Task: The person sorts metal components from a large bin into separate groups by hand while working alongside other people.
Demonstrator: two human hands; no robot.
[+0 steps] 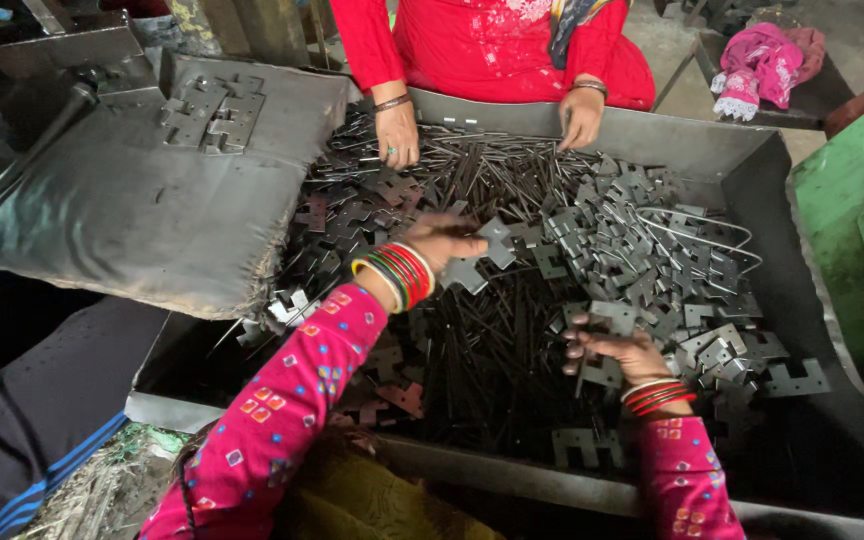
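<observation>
left hand [449, 240] pinching a hinge plate [487, 255] mid-tray [752, 165], right hand [620, 350] gripping another plate [602, 372] with a thin pin [586, 355] nearer the tray's front edge.

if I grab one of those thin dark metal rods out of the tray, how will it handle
The rods look straight and rigid, so probably stiff, and round enough to roll or slip. They lie tangled among flat hinge plates, so one may snag coming out of the tray.
</observation>
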